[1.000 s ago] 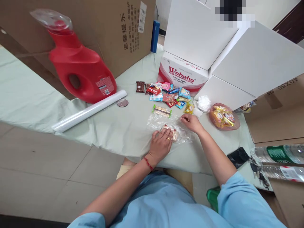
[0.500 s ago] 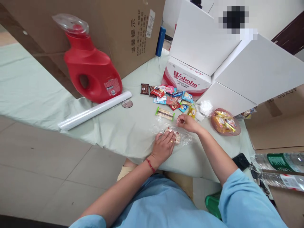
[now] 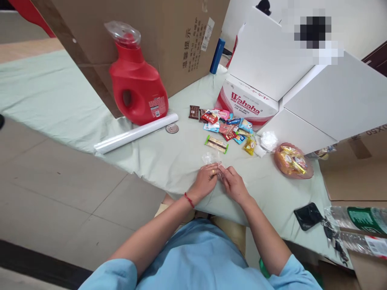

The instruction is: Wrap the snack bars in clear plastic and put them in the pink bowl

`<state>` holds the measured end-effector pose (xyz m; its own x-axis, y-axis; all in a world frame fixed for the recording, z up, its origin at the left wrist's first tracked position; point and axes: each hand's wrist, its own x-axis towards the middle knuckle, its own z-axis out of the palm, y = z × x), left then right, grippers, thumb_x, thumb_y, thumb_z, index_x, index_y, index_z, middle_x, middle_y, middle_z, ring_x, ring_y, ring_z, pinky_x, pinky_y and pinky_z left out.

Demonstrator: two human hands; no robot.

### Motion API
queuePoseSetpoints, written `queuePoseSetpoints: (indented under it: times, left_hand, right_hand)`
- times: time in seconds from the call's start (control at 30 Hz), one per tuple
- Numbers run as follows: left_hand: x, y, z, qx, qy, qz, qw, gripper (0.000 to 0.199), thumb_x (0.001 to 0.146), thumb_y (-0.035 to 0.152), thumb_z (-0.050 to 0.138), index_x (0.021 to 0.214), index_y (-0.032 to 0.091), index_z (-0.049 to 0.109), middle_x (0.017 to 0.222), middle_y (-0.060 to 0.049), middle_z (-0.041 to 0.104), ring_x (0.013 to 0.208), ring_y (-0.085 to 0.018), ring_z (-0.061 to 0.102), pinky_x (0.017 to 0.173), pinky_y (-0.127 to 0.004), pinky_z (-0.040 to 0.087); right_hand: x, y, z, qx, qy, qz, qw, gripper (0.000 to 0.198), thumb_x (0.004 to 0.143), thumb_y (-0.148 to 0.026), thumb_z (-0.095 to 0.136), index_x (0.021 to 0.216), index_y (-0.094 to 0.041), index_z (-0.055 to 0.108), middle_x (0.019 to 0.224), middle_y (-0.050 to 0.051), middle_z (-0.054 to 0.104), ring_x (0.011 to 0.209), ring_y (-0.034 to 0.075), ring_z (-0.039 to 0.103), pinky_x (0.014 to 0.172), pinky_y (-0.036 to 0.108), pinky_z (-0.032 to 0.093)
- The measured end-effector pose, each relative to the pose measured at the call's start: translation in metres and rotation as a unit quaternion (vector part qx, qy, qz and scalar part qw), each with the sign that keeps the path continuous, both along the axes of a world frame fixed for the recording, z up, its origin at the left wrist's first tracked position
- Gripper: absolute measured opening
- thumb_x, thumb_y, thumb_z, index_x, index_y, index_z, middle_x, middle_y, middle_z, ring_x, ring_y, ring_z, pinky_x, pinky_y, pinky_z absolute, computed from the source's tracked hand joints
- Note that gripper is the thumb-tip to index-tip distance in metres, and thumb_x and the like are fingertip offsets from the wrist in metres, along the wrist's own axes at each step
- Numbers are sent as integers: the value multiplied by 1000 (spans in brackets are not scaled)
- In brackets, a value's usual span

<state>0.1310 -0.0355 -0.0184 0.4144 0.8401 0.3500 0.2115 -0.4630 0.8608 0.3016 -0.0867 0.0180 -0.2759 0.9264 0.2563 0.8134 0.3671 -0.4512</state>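
My left hand (image 3: 207, 179), with a ring and a red bracelet, has its fingers bent over a piece of clear plastic film (image 3: 208, 158) near the table's front edge. My right hand (image 3: 235, 183) meets it from the other side, fingertips pinching the same film. The pale snack with red bits seen earlier is hidden behind the hands. Just beyond them lies a wrapped snack bar (image 3: 216, 144) with green ends. Farther back is a pile of small packaged snacks (image 3: 225, 128), with a yellow packet (image 3: 249, 146) at its right side.
A red detergent jug (image 3: 140, 88) stands at left behind a long roll of film (image 3: 136, 134) and a round disc (image 3: 172, 128). White boxes (image 3: 248, 104) rise behind the snacks. At right are a pink bowl (image 3: 278, 163) of packets, a black pouch (image 3: 307, 216) and plastic bottles (image 3: 363, 219).
My right hand has come down and in beside the left. The film that lay spread under the snack is now gathered between both hands. The camera view has shifted slightly.
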Motion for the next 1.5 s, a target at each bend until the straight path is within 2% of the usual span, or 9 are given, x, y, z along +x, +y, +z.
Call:
queuePoseSetpoints:
  times: [0.17,0.3,0.43,0.53,0.67,0.8,1.17,1.37,1.5]
  left_hand:
    - [-10,5,-7,-67,-90,209,971,29,92,16,46,88,23,75,111,-7,79,114,-21,71,110,-41,55]
    - [-19,21,4,-82,45,345,934,38,102,37,45,117,14,72,132,-19,70,137,-31,57,123,-53,40]
    - [-10,36,20,-136,194,292,927,57,103,54,45,124,7,70,163,-27,45,162,-41,23,130,-61,22]
    - [-1,37,28,-144,215,222,940,51,95,59,60,112,12,72,163,-25,47,161,-42,27,129,-59,24]
    - [-3,31,36,-179,143,188,955,17,86,36,67,83,20,62,101,-8,76,105,-26,70,94,-37,53]
    - [-2,15,50,-131,86,190,969,19,84,22,59,70,24,48,68,3,58,70,-17,58,70,-29,46]
    - [7,-44,24,139,177,-21,974,40,103,26,49,141,17,58,149,-13,66,143,-26,56,115,-47,44]
    - [4,-50,8,186,225,-4,956,55,99,18,49,153,14,50,157,-15,59,151,-24,49,122,-43,39]
    - [6,-50,7,198,265,-28,943,57,96,15,49,153,16,53,163,-13,52,155,-24,43,126,-45,35]
  right_hand:
    - [-11,-2,-2,-60,-48,-31,997,48,102,-14,42,142,-28,65,95,3,52,85,19,52,77,28,47]
    - [-12,-2,1,-88,-31,-45,995,48,102,-15,44,142,-30,67,97,3,52,86,19,51,79,27,45]
    - [-9,-3,2,-99,20,-51,994,42,101,-15,46,129,-29,74,100,3,52,89,18,52,83,26,46]
    - [-7,-3,3,-95,50,-49,993,38,101,-16,45,118,-27,77,99,3,50,89,18,53,85,27,47]
    - [-3,-2,3,-86,67,-31,994,37,100,-14,45,114,-25,78,98,4,48,90,18,54,83,27,47]
    - [-3,-1,1,-78,63,-20,995,37,98,-11,45,111,-25,77,97,5,51,91,18,56,81,27,48]
    - [12,-50,27,-114,130,-2,985,29,101,-23,53,118,-25,77,137,10,70,127,25,64,111,43,51]
    - [45,-52,10,-28,127,-333,934,40,102,-50,55,118,-20,75,112,14,74,104,27,67,92,43,57]
    - [48,-47,-6,-61,73,-331,939,33,90,-50,66,96,-19,73,124,19,69,122,34,60,107,52,48]
